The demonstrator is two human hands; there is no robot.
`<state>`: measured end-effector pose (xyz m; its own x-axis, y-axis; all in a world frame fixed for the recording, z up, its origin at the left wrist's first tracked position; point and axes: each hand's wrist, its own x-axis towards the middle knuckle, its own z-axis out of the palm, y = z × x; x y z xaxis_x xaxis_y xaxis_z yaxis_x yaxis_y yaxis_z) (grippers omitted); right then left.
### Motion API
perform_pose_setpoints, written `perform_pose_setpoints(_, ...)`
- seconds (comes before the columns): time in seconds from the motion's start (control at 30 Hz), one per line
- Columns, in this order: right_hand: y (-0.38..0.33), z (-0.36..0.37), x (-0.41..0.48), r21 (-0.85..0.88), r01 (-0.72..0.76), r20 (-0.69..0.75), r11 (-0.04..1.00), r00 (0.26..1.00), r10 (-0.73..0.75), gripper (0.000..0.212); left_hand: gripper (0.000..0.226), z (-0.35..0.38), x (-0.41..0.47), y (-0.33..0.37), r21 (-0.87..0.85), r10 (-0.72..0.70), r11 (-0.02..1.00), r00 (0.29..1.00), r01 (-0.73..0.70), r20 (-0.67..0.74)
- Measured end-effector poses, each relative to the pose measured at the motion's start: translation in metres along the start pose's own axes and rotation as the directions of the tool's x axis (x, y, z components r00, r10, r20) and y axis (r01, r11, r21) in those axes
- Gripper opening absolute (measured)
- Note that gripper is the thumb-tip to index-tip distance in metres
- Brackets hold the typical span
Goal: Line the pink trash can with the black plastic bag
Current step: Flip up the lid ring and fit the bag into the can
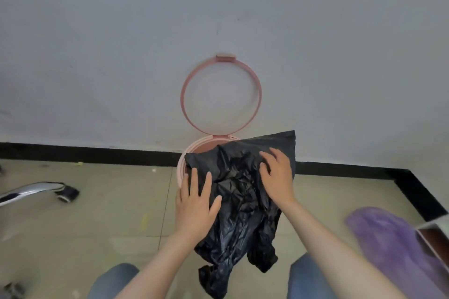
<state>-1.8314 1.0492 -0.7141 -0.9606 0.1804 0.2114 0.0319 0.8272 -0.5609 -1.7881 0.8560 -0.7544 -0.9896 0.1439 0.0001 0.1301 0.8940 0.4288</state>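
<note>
The pink trash can (182, 162) stands on the floor against the wall, and its hinged pink ring (221, 94) is flipped up against the wall. A crumpled black plastic bag (240, 192) lies over the can's mouth and hangs down its near side. Only the left and far parts of the rim show. My left hand (195, 204) rests flat on the bag's left edge with its fingers spread. My right hand (277, 173) lies on the bag's right part, fingers apart. Neither hand visibly pinches the plastic.
A chrome chair leg with a castor (63, 193) lies on the tiled floor at the left. A purple blurred object (388, 238) and a box corner (435, 238) are at the right. My knees in jeans (114, 279) show at the bottom. A black skirting (97, 155) runs along the wall.
</note>
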Motion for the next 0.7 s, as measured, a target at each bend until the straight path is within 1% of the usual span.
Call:
perform_pose_setpoints(0.03,0.012,-0.008,0.001,-0.001,-0.111,-0.061,0.994,0.992,0.111,0.039,0.078,0.002,0.001,0.002,-0.001,0.003,1.0,0.999,-0.003,0.047)
perform_pose_setpoints(0.07,0.023,-0.016,0.003,0.04,-0.23,-0.081,0.972,0.969,0.233,0.047,0.075,0.004,0.004,0.004,0.009,0.0,1.0,0.996,0.0,0.085)
perform_pose_setpoints(0.1,0.032,-0.022,0.006,0.123,-0.338,-0.056,0.933,0.936,0.347,0.056,0.073,0.006,0.008,0.005,0.019,-0.001,1.0,0.994,-0.001,0.109)
perform_pose_setpoints(0.13,0.038,-0.026,0.01,0.236,-0.415,0.005,0.879,0.905,0.426,0.065,0.072,0.009,0.014,0.006,0.023,0.001,1.0,0.993,-0.004,0.121)
perform_pose_setpoints(0.17,0.041,-0.027,0.011,0.356,-0.458,0.084,0.815,0.884,0.46,0.072,0.072,0.011,0.019,0.006,0.026,0.003,1.0,0.992,-0.007,0.126)
perform_pose_setpoints(0.2,0.042,-0.025,0.011,0.453,-0.475,0.161,0.755,0.876,0.454,0.075,0.071,0.013,0.022,0.006,0.027,0.002,1.0,0.992,-0.006,0.128)
perform_pose_setpoints(0.23,0.041,-0.023,0.008,0.513,-0.48,0.231,0.711,0.876,0.424,0.076,0.07,0.015,0.024,0.005,0.02,0.003,1.0,0.991,-0.005,0.135)
perform_pose_setpoints(0.27,0.038,-0.019,0.002,0.533,-0.476,0.283,0.699,0.88,0.383,0.074,0.068,0.016,0.024,0.005,0.005,0.01,1.0,0.989,-0.011,0.146)
perform_pose_setpoints(0.3,0.035,-0.014,-0.003,0.521,-0.458,0.311,0.72,0.888,0.34,0.07,0.067,0.017,0.023,0.004,-0.024,0.02,1.0,0.986,-0.016,0.166)
perform_pose_setpoints(0.33,0.033,-0.009,-0.009,0.483,-0.425,0.321,0.765,0.899,0.297,0.067,0.066,0.018,0.02,0.004,-0.068,0.035,0.997,0.982,-0.022,0.186)
perform_pose_setpoints(0.4,0.027,-0.001,-0.015,0.332,-0.311,0.328,0.89,0.923,0.2,0.063,0.066,0.017,0.016,0.005,-0.162,0.075,0.986,0.976,-0.042,0.204)
perform_pose_setpoints(0.47,0.019,0.006,-0.016,0.14,-0.143,0.363,0.98,0.928,0.083,0.063,0.064,0.015,0.017,0.005,-0.264,0.104,0.963,0.976,-0.051,0.191)
perform_pose_setpoints(0.5,0.015,0.011,-0.017,0.053,-0.052,0.401,0.997,0.916,0.027,0.063,0.062,0.015,0.017,0.004,-0.31,0.11,0.949,0.977,-0.049,0.183)
perform_pose_setpoints(0.53,0.012,0.018,-0.018,-0.029,0.029,0.453,0.999,0.892,-0.013,0.062,0.06,0.015,0.016,0.003,-0.342,0.111,0.938,0.978,-0.044,0.179)
perform_pose_setpoints(0.57,0.012,0.024,-0.018,-0.12,0.097,0.513,0.988,0.858,-0.021,0.061,0.058,0.016,0.015,0.002,-0.349,0.109,0.936,0.978,-0.041,0.176)
perform_pose_setpoints(0.6,0.013,0.03,-0.019,-0.224,0.153,0.576,0.962,0.818,0.004,0.058,0.056,0.017,0.014,0.0,-0.311,0.102,0.95,0.979,-0.043,0.177)
perform_pose_setpoints(0.67,0.015,0.039,-0.018,-0.4,0.236,0.682,0.886,0.722,0.116,0.052,0.054,0.02,0.013,-0.007,-0.136,0.073,0.99,0.978,-0.047,0.194)
perform_pose_setpoints(0.7,0.016,0.042,-0.017,-0.449,0.262,0.718,0.854,0.675,0.17,0.05,0.053,0.021,0.013,-0.01,-0.058,0.051,0.998,0.975,-0.039,0.216)
